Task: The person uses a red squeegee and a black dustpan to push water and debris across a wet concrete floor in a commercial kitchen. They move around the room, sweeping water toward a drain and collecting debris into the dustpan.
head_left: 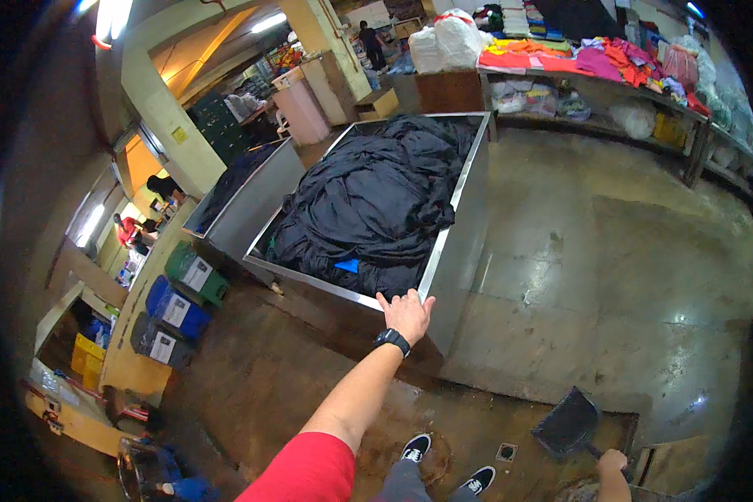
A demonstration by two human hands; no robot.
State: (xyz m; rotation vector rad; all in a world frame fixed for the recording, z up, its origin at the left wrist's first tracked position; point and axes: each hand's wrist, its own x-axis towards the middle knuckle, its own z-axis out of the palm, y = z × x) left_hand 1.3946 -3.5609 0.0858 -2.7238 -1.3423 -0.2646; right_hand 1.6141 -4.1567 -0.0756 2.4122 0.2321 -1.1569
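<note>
My left hand (407, 314) rests on the near corner rim of a large steel bin (460, 251), fingers spread over the edge, a black watch on the wrist. The bin is heaped with dark cloth (376, 197), with a small blue patch near the front. My right hand (612, 463) is low at the right, closed around the handle of a black dustpan (567, 424) that hangs just above the floor. My feet in black and white shoes show at the bottom.
A second steel bin (247, 197) stands to the left. Green, blue and dark crates (178, 305) line the left wall. A long shelf table (594, 79) with bright folded cloth runs along the back right. A small floor drain (506, 453) lies near my feet. People stand far off.
</note>
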